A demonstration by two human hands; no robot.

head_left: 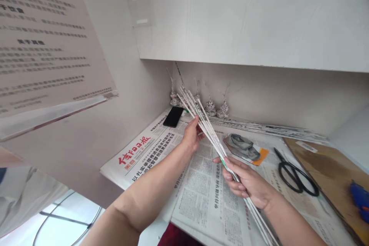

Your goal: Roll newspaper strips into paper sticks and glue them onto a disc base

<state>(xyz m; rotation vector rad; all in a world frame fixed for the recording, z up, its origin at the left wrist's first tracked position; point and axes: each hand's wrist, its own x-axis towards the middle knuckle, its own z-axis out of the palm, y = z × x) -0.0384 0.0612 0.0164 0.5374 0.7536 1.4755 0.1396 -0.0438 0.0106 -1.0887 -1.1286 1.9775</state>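
Note:
A bundle of long, thin rolled newspaper sticks (211, 138) slants across the view, its upper ends fanning apart slightly. My right hand (240, 178) is wrapped round the lower middle of the bundle. Higher up, my left hand (194, 132) closes on the same sticks, its thumb lying against them; some of its fingers are hidden behind. Below the hands, newspaper sheets (198, 200) cover the table. Just beyond the left hand a black phone (173, 117) lies on the paper.
Several small woven paper pieces (223, 109) stand along the back wall, beside a pile of more paper sticks (268, 128). To the right are a grey cloth (240, 146), black scissors (298, 177), a brown board (319, 165) and a blue tool (360, 200). A white cabinet (245, 19) overhangs the table.

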